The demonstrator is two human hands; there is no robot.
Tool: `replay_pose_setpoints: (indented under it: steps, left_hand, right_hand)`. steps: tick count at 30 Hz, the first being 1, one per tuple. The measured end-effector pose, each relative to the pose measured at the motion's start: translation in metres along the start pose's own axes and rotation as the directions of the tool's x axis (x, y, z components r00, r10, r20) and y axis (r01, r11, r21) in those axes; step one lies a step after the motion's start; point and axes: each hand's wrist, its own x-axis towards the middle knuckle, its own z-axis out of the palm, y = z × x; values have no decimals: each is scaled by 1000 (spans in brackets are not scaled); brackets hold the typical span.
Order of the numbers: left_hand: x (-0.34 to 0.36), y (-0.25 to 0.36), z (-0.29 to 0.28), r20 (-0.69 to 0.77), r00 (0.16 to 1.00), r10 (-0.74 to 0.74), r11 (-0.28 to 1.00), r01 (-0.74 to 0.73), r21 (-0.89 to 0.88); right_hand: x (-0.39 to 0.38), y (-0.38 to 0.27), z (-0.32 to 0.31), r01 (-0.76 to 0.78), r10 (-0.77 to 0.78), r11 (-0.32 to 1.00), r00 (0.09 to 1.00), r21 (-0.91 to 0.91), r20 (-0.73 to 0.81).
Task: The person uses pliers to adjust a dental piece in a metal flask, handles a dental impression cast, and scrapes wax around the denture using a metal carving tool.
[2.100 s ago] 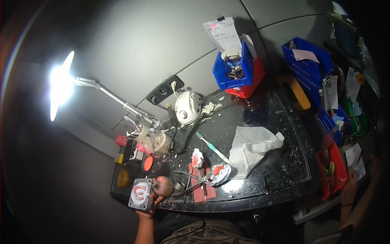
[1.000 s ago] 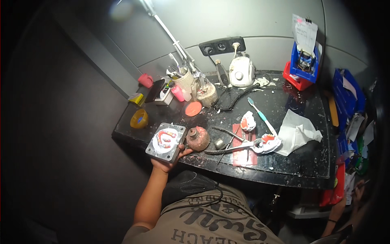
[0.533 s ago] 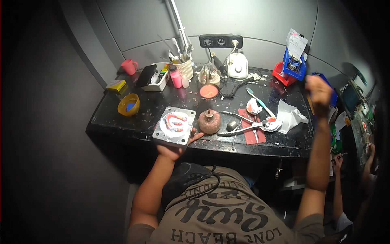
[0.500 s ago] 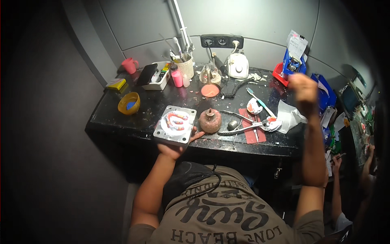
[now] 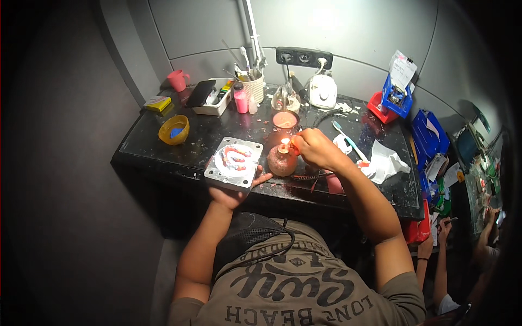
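My left hand holds up a square metal flask from below; its round white centre carries a pink horseshoe-shaped denture piece. Just right of it a rounded, pink-stained spirit burner stands on the bench, with a small flame at its top. My right hand is closed on a small orange-red object, mostly hidden, beside the flame. Under and behind my right arm lie pliers, a pink sheet and white moulds with red parts.
On the black bench are a yellow bowl, white tool box, pink bottle, round orange-topped container, white device, toothbrush and white paper. Bins stand right. Co-workers' hands show at far right.
My right hand has come left and down from the bench's right side to the burner, where a flame now shows. My left hand still holds the flask in about the same place.
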Motion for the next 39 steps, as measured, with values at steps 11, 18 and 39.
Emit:
replay_pose_setpoints:
  steps: [11,18,39]
  left_hand:
    - [2,-4,7,-65,998,18,1000,-18,-9]
    - [-3,-5,10,-25,1000,19,1000,-19,1]
    - [-4,-3,8,-16,1000,-6,1000,6,-6]
  right_hand:
    - [-7,32,-41,-110,111,993,994,-49,10]
    - [-20,57,-71,-251,237,867,968,-431,-87]
    - [-7,31,-6,179,-237,813,971,-554,-34]
